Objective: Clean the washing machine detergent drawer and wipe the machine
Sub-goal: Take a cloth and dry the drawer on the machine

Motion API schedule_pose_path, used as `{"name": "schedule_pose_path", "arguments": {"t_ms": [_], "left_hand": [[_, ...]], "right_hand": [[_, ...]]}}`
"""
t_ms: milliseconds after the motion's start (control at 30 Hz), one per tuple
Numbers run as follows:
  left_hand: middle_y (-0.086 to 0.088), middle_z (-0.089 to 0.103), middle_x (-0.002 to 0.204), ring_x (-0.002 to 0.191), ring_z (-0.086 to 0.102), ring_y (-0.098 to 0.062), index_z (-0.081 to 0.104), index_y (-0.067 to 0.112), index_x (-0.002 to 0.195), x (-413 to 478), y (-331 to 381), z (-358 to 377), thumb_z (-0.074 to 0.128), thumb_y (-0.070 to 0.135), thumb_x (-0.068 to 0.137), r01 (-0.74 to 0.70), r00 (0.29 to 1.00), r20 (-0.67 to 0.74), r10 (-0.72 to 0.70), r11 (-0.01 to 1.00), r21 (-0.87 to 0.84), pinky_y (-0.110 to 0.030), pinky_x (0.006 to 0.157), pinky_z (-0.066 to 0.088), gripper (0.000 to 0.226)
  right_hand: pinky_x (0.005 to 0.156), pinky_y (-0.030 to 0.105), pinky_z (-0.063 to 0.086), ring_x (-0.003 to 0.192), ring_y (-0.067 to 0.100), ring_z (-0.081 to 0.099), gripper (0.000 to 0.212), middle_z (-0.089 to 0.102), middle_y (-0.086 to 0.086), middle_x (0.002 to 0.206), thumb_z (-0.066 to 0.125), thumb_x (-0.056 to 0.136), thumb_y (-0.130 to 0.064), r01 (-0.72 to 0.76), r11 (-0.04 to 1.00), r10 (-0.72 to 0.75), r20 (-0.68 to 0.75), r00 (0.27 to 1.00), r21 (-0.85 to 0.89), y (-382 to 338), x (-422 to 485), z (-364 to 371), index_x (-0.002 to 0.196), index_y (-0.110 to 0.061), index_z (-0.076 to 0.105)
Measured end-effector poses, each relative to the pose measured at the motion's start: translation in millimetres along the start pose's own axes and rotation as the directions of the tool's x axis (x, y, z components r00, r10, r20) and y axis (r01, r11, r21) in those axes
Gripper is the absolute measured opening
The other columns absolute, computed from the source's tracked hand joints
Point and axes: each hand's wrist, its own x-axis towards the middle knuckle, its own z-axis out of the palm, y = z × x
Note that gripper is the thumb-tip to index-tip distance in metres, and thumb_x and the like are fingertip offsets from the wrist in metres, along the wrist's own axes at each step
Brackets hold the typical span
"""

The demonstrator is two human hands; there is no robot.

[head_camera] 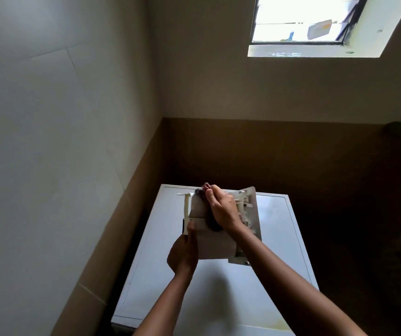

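Two bare forearms (279, 282) reached in from the bottom edge, up over the white top of the washing machine (279, 238). The left hand (183, 252) gripped the near left side of the detergent drawer (215, 246), thumb laid along its edge and fingers wrapped beneath it. The drawer was out of the machine, held tilted just above the lid with its pale body toward the person and its front panel off to the right. The right hand (221, 209) lay on top of the drawer at its far end, fingers curled and bunched around what seemed to be a dark cloth (214, 225), though the dim light blurred it. That hand covered much of the drawer's compartments. Behind stood a pale wall (49, 117) over a brown tiled band (267, 154), and a bright window (298, 20) high on the right.
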Motion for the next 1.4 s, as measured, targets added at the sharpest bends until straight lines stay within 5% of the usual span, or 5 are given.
{"name": "schedule_pose_path", "arguments": {"t_ms": [333, 600, 767, 900, 1400], "left_hand": [[-0.002, 0.056, 0.083, 0.078, 0.055, -0.021, 0.053, 0.018, 0.104, 29.6, -25.3, -31.2, 0.007, 0.076, 0.085, 0.210, 0.978, 0.093, -0.189, 0.907, -0.366, -0.036, 0.075, 0.046, 0.076], [-0.011, 0.059, 0.126, 0.116, 0.055, -0.028, 0.050, 0.026, 0.135, 28.0, -25.7, -28.4, 0.014, 0.087, 0.077, 0.302, 0.949, 0.276, -0.149, 0.674, -0.674, -0.051, 0.104, 0.042, 0.091], [-0.009, 0.060, 0.109, 0.095, 0.056, -0.019, 0.051, 0.023, 0.125, 31.3, -29.2, -31.1, 0.006, 0.064, 0.094, 0.277, 0.948, 0.304, -0.093, 0.713, -0.645, -0.034, 0.073, 0.048, 0.068], [-0.009, 0.060, 0.106, 0.094, 0.056, -0.019, 0.052, 0.023, 0.123, 36.4, -31.7, -30.8, 0.005, 0.063, 0.094, 0.284, 0.940, 0.328, -0.091, 0.743, -0.606, -0.032, 0.067, 0.047, 0.068], [-0.012, 0.061, 0.129, 0.116, 0.058, -0.029, 0.057, 0.024, 0.128, 63.8, -27.9, -26.3, 0.021, 0.075, 0.088, 0.450, 0.865, 0.462, -0.194, 0.708, -0.545, -0.052, 0.103, 0.044, 0.074]], "right_hand": [[0.041, 0.015, 0.040, 0.033, 0.007, 0.038, 0.038, 0.039, -0.007, 0.044, 0.033, 0.102, -0.031, -0.140, 0.254, 0.547, -0.023, 0.837, 0.957, 4.0, 19.2, -102.5, 0.067, -0.018, 0.042], [0.040, 0.016, 0.039, 0.043, 0.002, 0.047, 0.035, 0.056, -0.002, 0.074, 0.032, 0.103, -0.032, -0.428, 0.483, 0.376, 0.260, 0.889, 0.764, 42.3, -0.7, -60.6, 0.123, -0.012, 0.054], [0.059, 0.030, 0.041, 0.069, 0.025, 0.049, 0.078, 0.051, 0.012, 0.080, 0.052, 0.074, -0.076, -0.506, 0.674, 0.322, 0.403, 0.857, 0.538, 39.6, -4.5, -49.4, 0.102, -0.003, 0.055], [0.047, 0.024, 0.033, 0.045, 0.015, 0.042, 0.065, 0.042, 0.001, 0.055, 0.044, 0.069, -0.085, -0.646, 0.636, 0.481, 0.437, 0.760, 0.422, 37.8, -1.1, -51.9, 0.060, -0.021, 0.047], [0.068, 0.030, 0.046, 0.074, 0.022, 0.061, 0.064, 0.066, 0.005, 0.077, 0.041, 0.083, -0.071, -0.674, 0.396, 0.616, 0.364, 0.699, 0.623, 39.8, 1.6, -42.9, 0.103, -0.013, 0.063]]}}
